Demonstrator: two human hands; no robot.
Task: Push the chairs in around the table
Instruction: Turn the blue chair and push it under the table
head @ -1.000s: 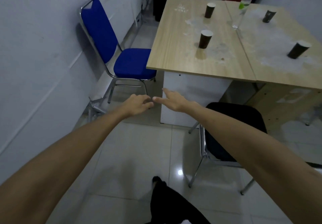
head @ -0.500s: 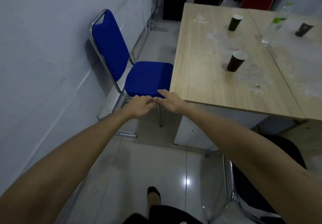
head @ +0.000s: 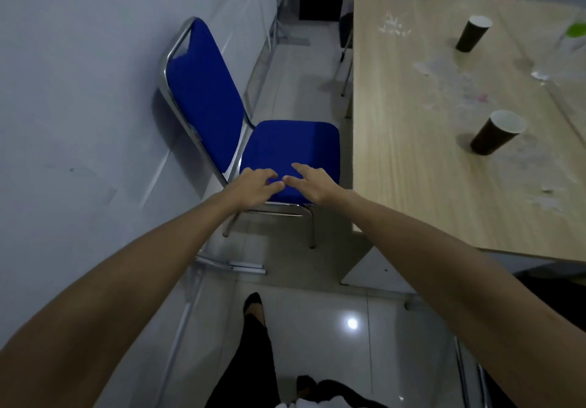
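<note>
Blue chair (head: pixel 285 150) stands between the wall (head: pixel 79 90) and the left long edge of the bench (head: pixel 412 169), backrest against the wall, seat front facing the bench and only just short of its edge — not yet tucked under. Its front-to-back axis runs wall-to-bench, roughly square to the bench edge, so a push along that axis would slide the seat beneath the top. Both arms are stretched forward with the hands side by side over the near edge of the seat: left hand (head: pixel 253 185) with fingers (head: pixel 269 174) curled loosely and spread, right hand (head: pixel 312 182) with fingers apart and extended, thumbs nearly meeting. Neither is clamped on anything; whether they touch the cushion or hover just above it I cannot tell. Judgement — the hands are set low on the seat's side rather than on the backrest because the person stands at the chair's flank, in the narrow gap by the wall. Two dark paper cups (head: pixel 494 134) stand upright on the bench, well apart from the chair.
</note>
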